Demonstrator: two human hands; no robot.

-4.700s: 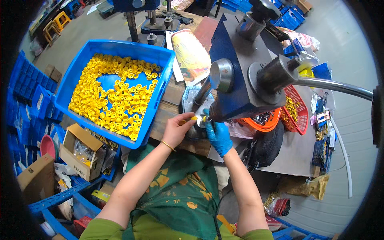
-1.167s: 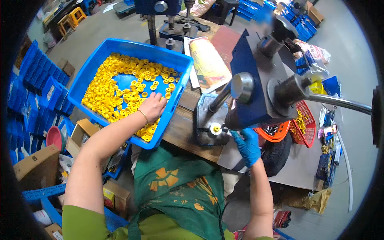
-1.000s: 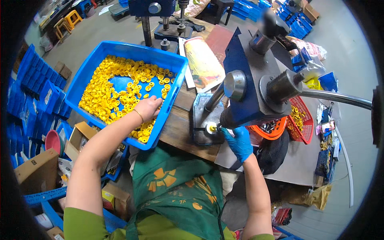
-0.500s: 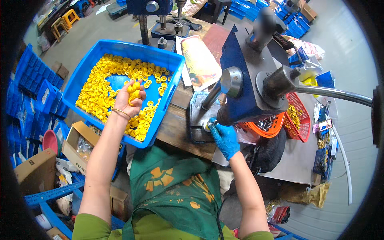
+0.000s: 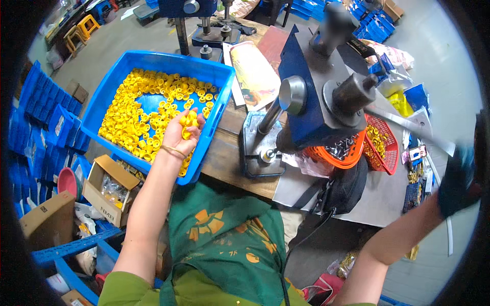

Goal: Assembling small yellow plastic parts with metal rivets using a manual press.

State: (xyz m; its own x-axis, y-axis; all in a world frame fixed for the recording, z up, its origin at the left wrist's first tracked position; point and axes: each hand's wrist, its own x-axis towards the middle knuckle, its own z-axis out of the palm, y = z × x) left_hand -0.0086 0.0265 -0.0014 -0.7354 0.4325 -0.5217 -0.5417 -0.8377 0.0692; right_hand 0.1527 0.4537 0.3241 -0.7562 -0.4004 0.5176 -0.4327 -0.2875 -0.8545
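Note:
My left hand [image 5: 181, 130] is cupped palm up over the right part of a blue plastic tub [image 5: 229, 84], its fingers curled around several small yellow caps [image 5: 189, 122]. Many more loose yellow caps [image 5: 120, 115] lie in the tub. At the right edge, my blue-gloved right hand [image 5: 458, 178] is blurred and dark, closed at the outer end of the press lever [image 5: 413, 127]. That lever belongs to a blue hand press [image 5: 319, 97]. Under its ram, a small round pale piece [image 5: 267, 155] sits on the metal base [image 5: 250, 166].
Behind the press stand an orange basket [image 5: 352, 160] of metal parts and a red basket [image 5: 390, 158] of yellow-gold parts. A black bag [image 5: 347, 191] lies near the table edge. Another press [image 5: 189, 10] is beyond the tub. An open carton [image 5: 109, 188] is at the left.
My right hand has left the press base and moved right to the lever, which now sits lower and blurred. My left hand, with caps, has shifted right over the tub.

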